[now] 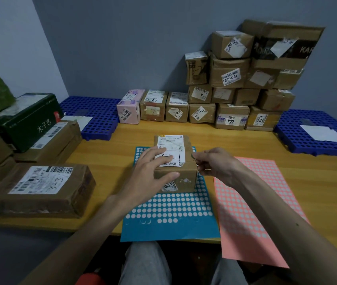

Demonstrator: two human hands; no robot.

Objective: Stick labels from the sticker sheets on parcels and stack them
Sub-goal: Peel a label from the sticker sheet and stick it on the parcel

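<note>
A small brown cardboard parcel (186, 173) with a white shipping label on top stands on the blue sticker sheet (169, 219) at the table's middle. My left hand (151, 171) lies over the parcel's left side, thumb on its front face, fingers on the top label. My right hand (213, 163) is pinched at the parcel's top right edge, with something small and dark, apparently a round sticker, at the fingertips. The pink sticker sheet (252, 202) lies to the right, under my right forearm. A stack of labelled parcels (233, 87) rises against the back wall.
Unsorted parcels (40, 182) and a dark green box (29, 120) crowd the left side. Blue perforated pallets sit at back left (93, 114) and at right (315, 138), each with white paper on it. Bare wooden table (110, 153) surrounds the sheets.
</note>
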